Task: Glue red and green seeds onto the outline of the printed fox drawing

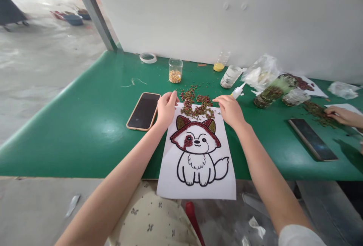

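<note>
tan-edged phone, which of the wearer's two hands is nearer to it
Left. The left hand is right beside the tan-edged phone, at its right edge; the right hand is farther off, beyond the seeds.

The left forearm (pixel 119 181) rises diagonally from the bottom left of the frame to the left hand (pixel 166 109), just left of centre, its fingers bent together. The right forearm (pixel 269 174) slants up from the lower right, a white sleeve (pixel 300 235) above its elbow end. The right hand (pixel 230 110), right of centre, is palm down, index finger (pixel 217 99) stretched leftward. Both forearms are bare, and the hands are well apart.
</note>
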